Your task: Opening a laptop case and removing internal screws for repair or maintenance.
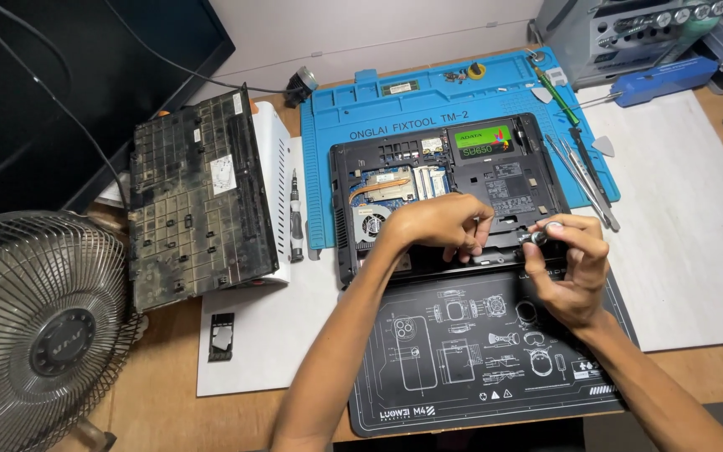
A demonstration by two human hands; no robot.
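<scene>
Opened laptop (449, 197) lay base-up on blue mat (336, 125), mid-bench. Left hand (437, 226) pressed down on near edge of laptop, fingers curled, grasping nothing visible. Right hand (571, 259) pinched small screwdriver (537, 237) at near-right corner. Judged: working a screw there. Next move likely needed steady, upright tip. Removed cover (198, 197) lay left.
</scene>
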